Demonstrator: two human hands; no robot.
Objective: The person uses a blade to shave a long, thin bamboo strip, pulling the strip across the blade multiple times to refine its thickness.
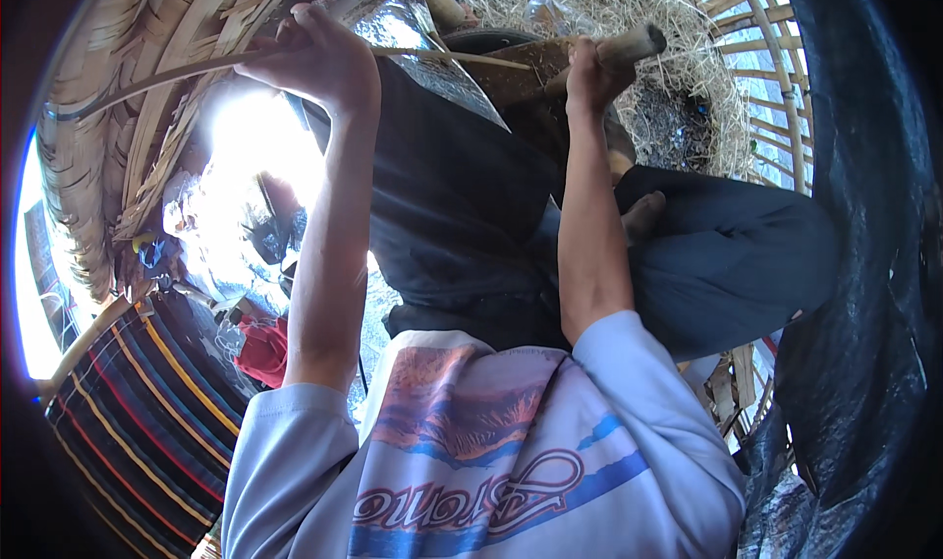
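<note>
In the upper left, my left hand (329, 63) is closed around a long, thin bamboo strip (167, 75). One end of the strip bends away to the far left; the other reaches rightward to a broad brown blade (521, 78). My right hand (592, 80) grips a thick wooden handle (634, 45) that sticks out to the right of the fist. The blade, seemingly of a large knife, extends left from that fist beside the strip's end. Whether strip and blade touch, I cannot tell. Dark trousers (452, 186) cover my legs beneath both forearms.
Bundled split bamboo (88, 205) fills the left side, near a striped dark cloth (147, 421) and a red cloth (263, 351). Dry straw (609, 9) lies at the back. A bamboo lattice (776, 78) and black plastic sheeting (855, 264) bound the right. Bright glare hides part of the left.
</note>
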